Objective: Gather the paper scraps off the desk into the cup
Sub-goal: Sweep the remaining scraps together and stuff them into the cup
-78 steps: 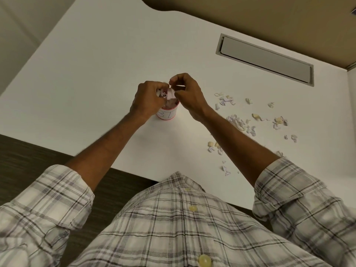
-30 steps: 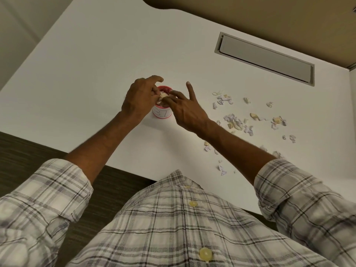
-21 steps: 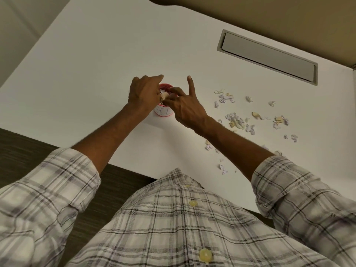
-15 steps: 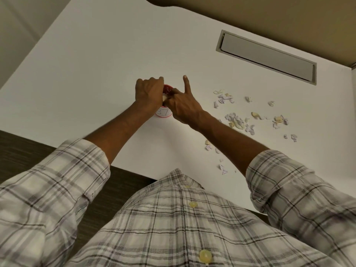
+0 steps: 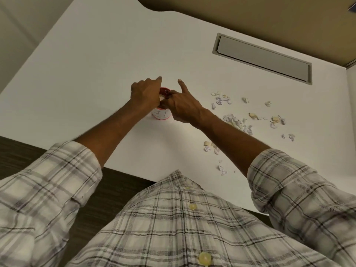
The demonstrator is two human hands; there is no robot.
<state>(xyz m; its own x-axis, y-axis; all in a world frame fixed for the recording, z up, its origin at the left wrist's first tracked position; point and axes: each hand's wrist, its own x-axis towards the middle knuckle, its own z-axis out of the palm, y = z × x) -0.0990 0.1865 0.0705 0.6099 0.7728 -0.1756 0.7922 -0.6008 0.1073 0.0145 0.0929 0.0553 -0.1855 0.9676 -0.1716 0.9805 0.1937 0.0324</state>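
Observation:
A small white cup (image 5: 161, 116) with a red rim and a handwritten number stands on the white desk (image 5: 96, 74). Both hands are over its mouth. My left hand (image 5: 145, 94) curls around the cup's left side and rim, with a pale scrap showing by its fingers. My right hand (image 5: 182, 105) pinches at the cup's opening, its index finger sticking up. What the right fingers pinch is hidden. Several white and yellowish paper scraps (image 5: 235, 121) lie scattered on the desk to the right of the cup.
A grey rectangular cable hatch (image 5: 262, 58) is set into the desk at the back right. More scraps (image 5: 211, 148) lie near the front edge beside my right forearm. A dark floor shows below the desk edge at the left.
Both hands came down from just above the cup onto its mouth. The left hand closed around the rim and the right index finger lifted.

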